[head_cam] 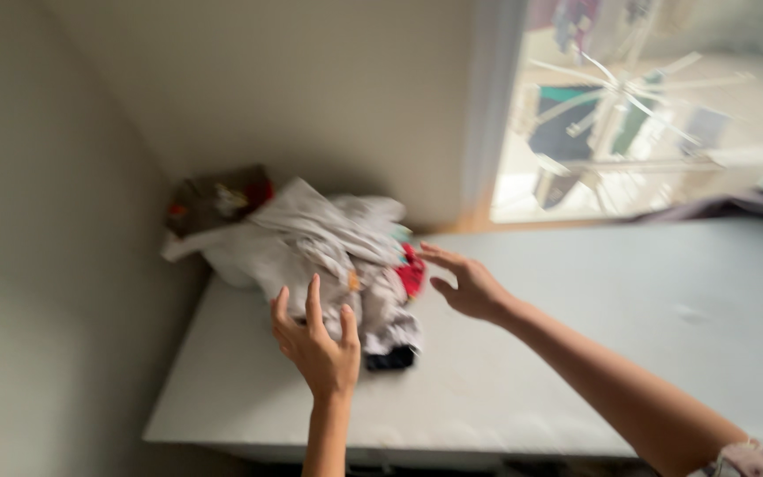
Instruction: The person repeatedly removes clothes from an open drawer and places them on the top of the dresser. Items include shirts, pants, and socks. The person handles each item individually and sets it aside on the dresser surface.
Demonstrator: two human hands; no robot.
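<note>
— Where was the heap of clothes [311, 243]?

— Bunched in the far left corner of the pale desk [576, 353], against the wall: mostly whitish cloth, with a red piece [411, 276] on its right edge, a dark one [390, 359] at the front and a brown one [218, 199] behind.

— And the hands?

— The left hand [315, 340] was at the heap's near edge, its grip spread open and holding nothing. The right hand [465, 283] was just beside the red piece, fingers splayed, also empty.

— Anything further off?

— A window [646, 106] beyond the desk, with blurred laundry outside.
</note>
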